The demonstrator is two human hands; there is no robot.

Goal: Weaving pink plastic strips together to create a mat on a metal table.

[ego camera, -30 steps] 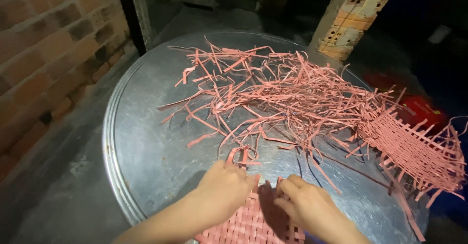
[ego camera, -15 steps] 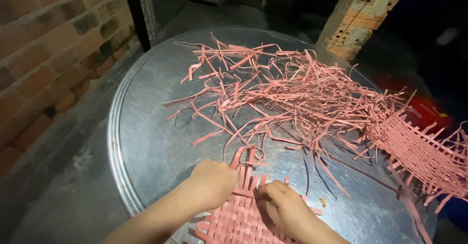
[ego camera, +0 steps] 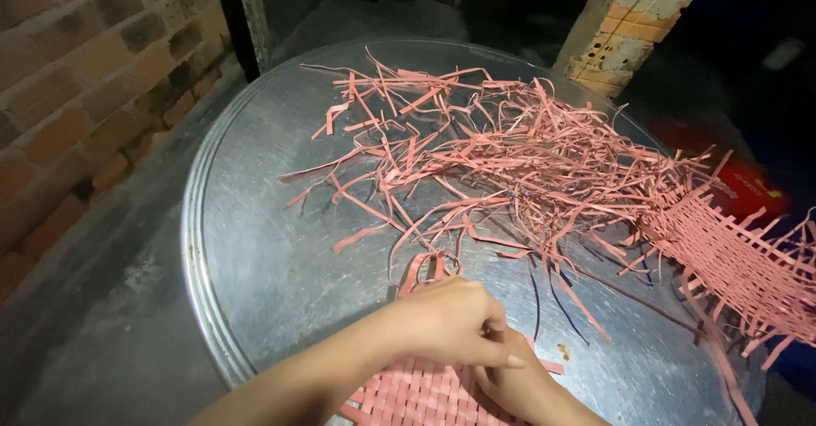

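Both hands work at the near edge of a round metal worktop point(ego camera: 255, 247). The left hand point(ego camera: 450, 324) lies curled over the top, its grip closed — fingers pressed together on pink strips at the edge of a small pink woven mat point(ego camera: 416, 396), thumb stretched out flat. The right hand point(ego camera: 518, 383) sits just beneath and partly hidden by the left; whether its grip is closed on anything I cannot tell. The woven mat lies at the very bottom of the view, under both hands, with a few loose strip ends looping up just beyond the left knuckles.

Further out, a tangled heap of loose pink strips point(ego camera: 510, 154) spreads across the middle and far side of the worktop — well apart from the hands. A second, larger woven piece point(ego camera: 739, 264) hangs over the right rim, its ends frayed. A brick wall point(ego camera: 76, 94) stands to the left, a brick pillar point(ego camera: 633, 26) behind, and a red object point(ego camera: 748, 184) lies in the dark to the right
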